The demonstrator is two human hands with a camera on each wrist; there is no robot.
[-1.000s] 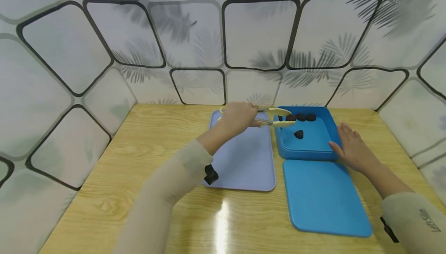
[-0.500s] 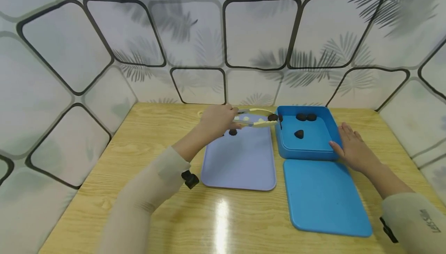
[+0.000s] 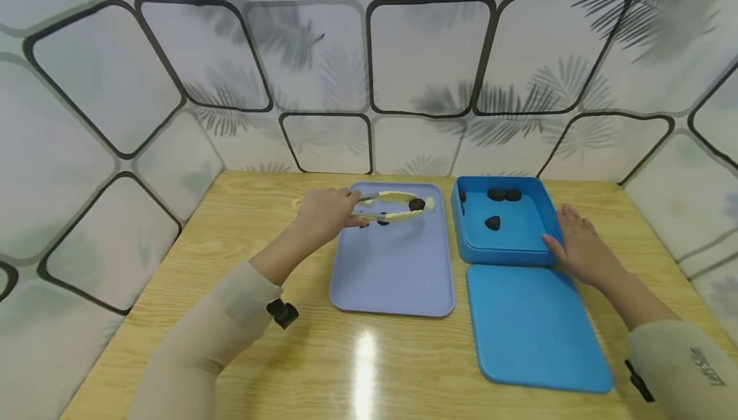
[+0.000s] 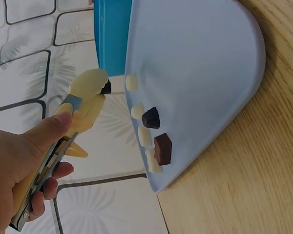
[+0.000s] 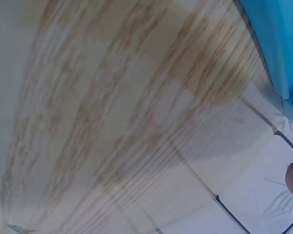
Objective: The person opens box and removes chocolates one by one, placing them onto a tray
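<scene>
My left hand [image 3: 323, 212] [image 4: 24, 165] grips cream tongs [image 3: 392, 205] [image 4: 85, 105] whose tips pinch a dark chocolate piece [image 3: 417, 204] [image 4: 106, 87] above the far end of the lilac tray [image 3: 392, 273] [image 4: 195, 63]. Two dark pieces [image 4: 156, 134] lie on that tray near its far left corner. The blue box [image 3: 501, 250] to the right holds three dark pieces [image 3: 492, 222]. My right hand [image 3: 579, 247] rests flat with straight fingers against the box's right side.
The blue lid [image 3: 533, 324] lies flat in front of the box on the wooden table [image 3: 173, 260] [image 5: 112, 122]. Patterned white walls [image 3: 369, 61] close in the table at the back and on both sides.
My left hand has drawn the tongs leftward out of the blue box, carrying one dark piece over the lilac tray. The right hand has stayed put.
</scene>
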